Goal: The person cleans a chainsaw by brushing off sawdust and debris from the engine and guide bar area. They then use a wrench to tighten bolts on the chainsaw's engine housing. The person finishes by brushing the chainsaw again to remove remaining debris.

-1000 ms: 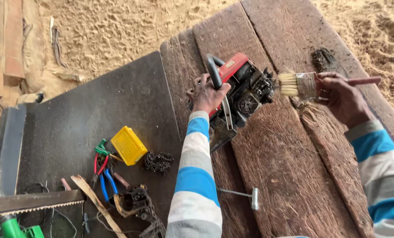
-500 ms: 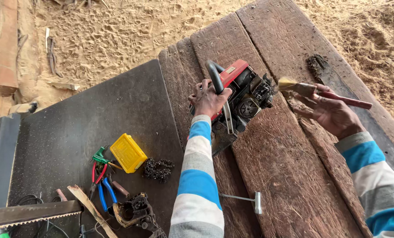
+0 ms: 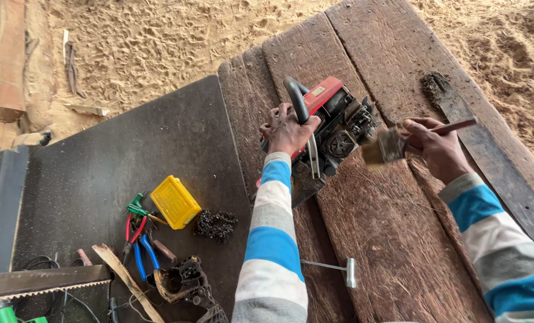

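Your right hand (image 3: 437, 149) has swung the paintbrush (image 3: 392, 143) down and in toward the engine since the earlier frames, so its blurred bristles now sit just right of the chainsaw body (image 3: 332, 122), where before they were held higher and further right. From the head camera, that hand is closed around the brush's reddish handle. Your left hand (image 3: 288, 128) is clamped on the black front handle (image 3: 297, 98) of the red chainsaw body, which lies on the worn wooden planks (image 3: 386, 239) near their left edge. Right of your brush hand, the long dark guide bar (image 3: 494, 161) lies on the planks. Nearer you rests a T-shaped metal wrench (image 3: 338, 269). On the dark sheet (image 3: 117, 155) to the left lie a yellow box (image 3: 175, 202), a coiled saw chain (image 3: 215, 225) and pliers (image 3: 136, 236).
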